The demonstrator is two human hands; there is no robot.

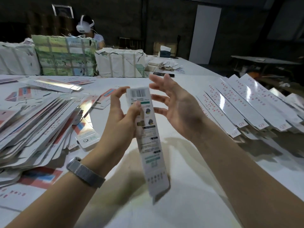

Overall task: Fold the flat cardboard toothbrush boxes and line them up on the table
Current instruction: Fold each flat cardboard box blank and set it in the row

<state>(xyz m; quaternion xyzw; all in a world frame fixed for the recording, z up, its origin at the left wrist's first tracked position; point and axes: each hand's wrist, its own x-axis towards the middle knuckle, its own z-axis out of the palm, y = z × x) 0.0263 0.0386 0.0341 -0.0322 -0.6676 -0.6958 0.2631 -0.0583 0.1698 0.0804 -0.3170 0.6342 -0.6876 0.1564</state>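
Dim packing workshop: wrapped bundles (65, 55), heaps of flat box blanks (32, 116), long white table (189, 162).

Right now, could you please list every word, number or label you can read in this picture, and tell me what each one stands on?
"QF": on the end tabs of the folded boxes lined up at the right.
"QF": on a flat box at the edge of the left pile.
Barcode and print on the box held in the left hand: too blurred to read.
Red characters on the boxes: too small to read.

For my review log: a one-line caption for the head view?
Left hand holds a toothbrush box; right hand open beside it.
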